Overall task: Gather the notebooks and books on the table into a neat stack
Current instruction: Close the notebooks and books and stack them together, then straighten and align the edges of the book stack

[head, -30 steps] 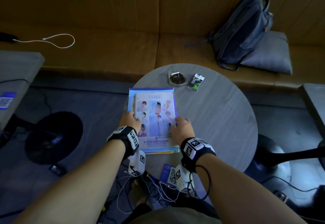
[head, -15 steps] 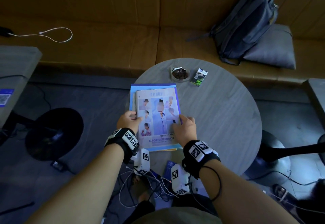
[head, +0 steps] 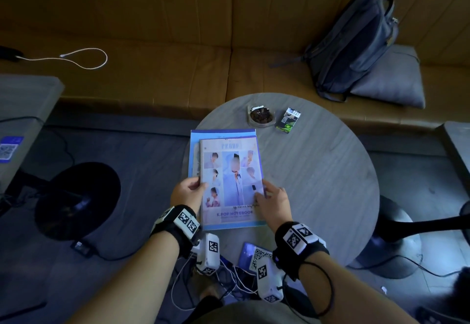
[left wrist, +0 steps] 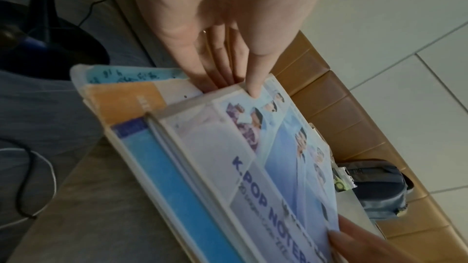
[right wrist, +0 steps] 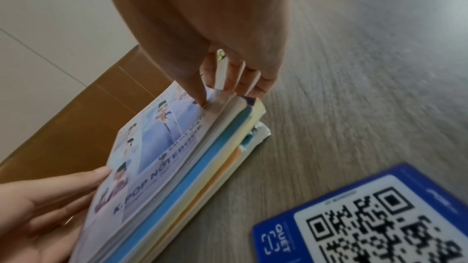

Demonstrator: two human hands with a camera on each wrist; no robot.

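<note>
stack (head: 230, 181) on table (head: 318, 183) | between hands | left hand (head: 187, 191), right hand (head: 273, 203) pinch its sides

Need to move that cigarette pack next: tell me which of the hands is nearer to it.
Right. The right hand holds the stack's right edge, on the side where the cigarette pack lies; the left hand grips the far, left edge.

top notebook (head: 230, 183): paper, smooth cover with a slight sheen, printed with photos
stack beneath (right wrist: 202, 169): paper books, matt page edges, worn and curled corners
tabletop (head: 318, 183): grey wood-grain surface, matt, faintly streaked
QR card (right wrist: 367, 215): smooth, glossy blue-and-white plastic or laminate
sofa (head: 152, 69): tan, smooth, leather-like
backpack (head: 353, 44): dark woven cloth, matt
cushion (head: 391, 82): grey cloth, matt
</note>
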